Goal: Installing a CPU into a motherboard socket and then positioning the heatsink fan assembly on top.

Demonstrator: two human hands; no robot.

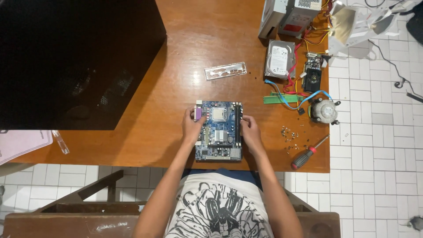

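Note:
A blue motherboard (219, 132) lies flat near the front edge of a brown wooden table (176, 97). It carries a silver processor in its socket and a small heatsink below that. My left hand (192, 125) grips the board's left edge by the purple port. My right hand (250, 131) holds the right edge beside the black memory slots. Both forearms reach in from the bottom of the view.
A black computer case (75, 61) fills the table's left. A metal port shield (225, 70) lies beyond the board. At right are a hard drive (279, 59), power supply (288, 15), green memory sticks (282, 98), cooler fan (324, 111), loose screws (289, 134) and a red-handled screwdriver (307, 154).

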